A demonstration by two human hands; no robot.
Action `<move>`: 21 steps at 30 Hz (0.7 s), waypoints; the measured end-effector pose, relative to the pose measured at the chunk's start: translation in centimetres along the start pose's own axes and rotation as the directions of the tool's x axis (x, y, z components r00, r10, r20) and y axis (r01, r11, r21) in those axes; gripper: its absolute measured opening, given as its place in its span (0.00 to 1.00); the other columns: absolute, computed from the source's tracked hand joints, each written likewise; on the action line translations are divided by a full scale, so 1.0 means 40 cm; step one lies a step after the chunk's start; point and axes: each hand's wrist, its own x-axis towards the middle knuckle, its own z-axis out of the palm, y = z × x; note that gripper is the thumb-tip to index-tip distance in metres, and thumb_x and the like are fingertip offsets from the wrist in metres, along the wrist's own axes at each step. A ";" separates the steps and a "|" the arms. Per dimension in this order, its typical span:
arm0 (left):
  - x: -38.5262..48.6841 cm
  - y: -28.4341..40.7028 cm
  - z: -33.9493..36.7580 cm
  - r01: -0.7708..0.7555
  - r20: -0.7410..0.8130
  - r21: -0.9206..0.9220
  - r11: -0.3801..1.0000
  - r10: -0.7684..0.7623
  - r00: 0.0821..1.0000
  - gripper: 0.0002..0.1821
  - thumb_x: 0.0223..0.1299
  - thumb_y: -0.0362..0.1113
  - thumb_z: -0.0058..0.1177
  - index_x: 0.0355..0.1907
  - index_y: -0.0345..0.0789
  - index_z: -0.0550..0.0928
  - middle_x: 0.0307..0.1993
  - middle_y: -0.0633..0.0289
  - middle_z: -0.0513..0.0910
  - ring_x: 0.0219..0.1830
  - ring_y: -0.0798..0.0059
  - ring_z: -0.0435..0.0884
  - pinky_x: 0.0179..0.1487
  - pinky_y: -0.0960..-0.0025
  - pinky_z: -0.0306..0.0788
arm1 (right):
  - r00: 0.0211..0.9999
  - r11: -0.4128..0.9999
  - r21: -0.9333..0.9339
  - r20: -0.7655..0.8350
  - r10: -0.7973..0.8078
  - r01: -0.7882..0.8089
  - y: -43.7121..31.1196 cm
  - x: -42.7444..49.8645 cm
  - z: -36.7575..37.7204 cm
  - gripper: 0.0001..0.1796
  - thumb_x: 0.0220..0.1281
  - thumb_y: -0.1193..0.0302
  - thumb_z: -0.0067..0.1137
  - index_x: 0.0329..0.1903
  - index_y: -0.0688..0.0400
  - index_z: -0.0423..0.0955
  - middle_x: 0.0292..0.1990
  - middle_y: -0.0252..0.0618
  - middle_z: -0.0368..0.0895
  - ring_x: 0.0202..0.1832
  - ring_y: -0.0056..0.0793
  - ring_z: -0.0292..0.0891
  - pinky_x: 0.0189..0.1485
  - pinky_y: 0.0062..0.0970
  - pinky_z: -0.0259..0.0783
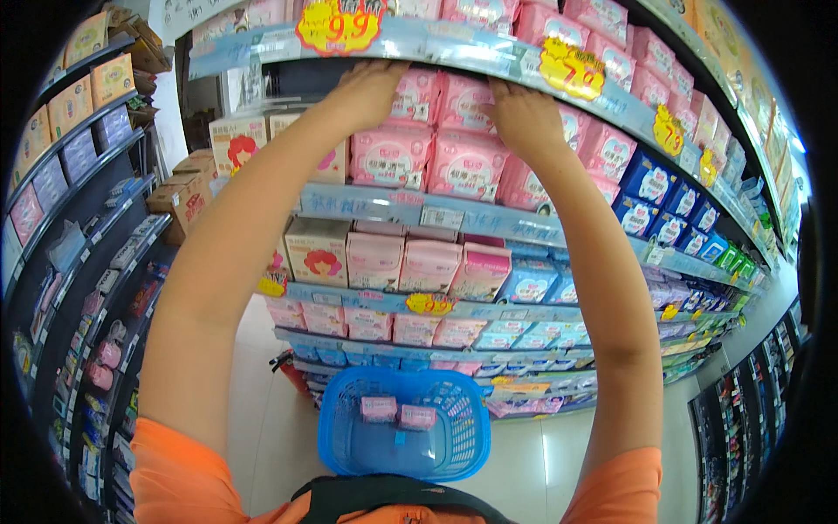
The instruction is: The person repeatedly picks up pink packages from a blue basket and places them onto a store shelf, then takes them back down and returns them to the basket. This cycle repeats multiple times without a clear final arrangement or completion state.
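Note:
Both my arms reach up to a shelf of pink soft packs. My left hand [373, 92] lies at the upper left of the stacked pink packs [419, 98], its fingertips hidden under the shelf edge above. My right hand [527, 118] rests against the upper row, beside a pink pack [463, 101]; its fingertips are also partly hidden. Whether either hand grips a pack cannot be told. Below, a blue plastic basket [327, 419] holds two small pink packs [398, 412].
Price-tagged shelf edges [419, 209] run across in front, with pink boxes [373, 259] and blue packs [645, 190]. Another stocked shelf [85, 154] stands at left, near cardboard boxes [186, 196]. A red object [294, 378] is beside the basket on the tiled floor [524, 452].

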 end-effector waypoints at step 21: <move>-1.437 0.386 0.801 1.000 0.991 -0.016 0.016 -0.132 0.018 0.40 0.51 0.26 0.60 0.70 0.33 0.66 0.67 0.48 0.71 0.68 0.54 0.70 0.68 0.61 0.67 | 0.284 0.606 0.406 0.914 -0.291 -0.684 -0.848 -1.381 0.484 0.40 0.51 0.66 0.66 0.69 0.56 0.64 0.61 0.54 0.75 0.62 0.55 0.72 0.65 0.54 0.65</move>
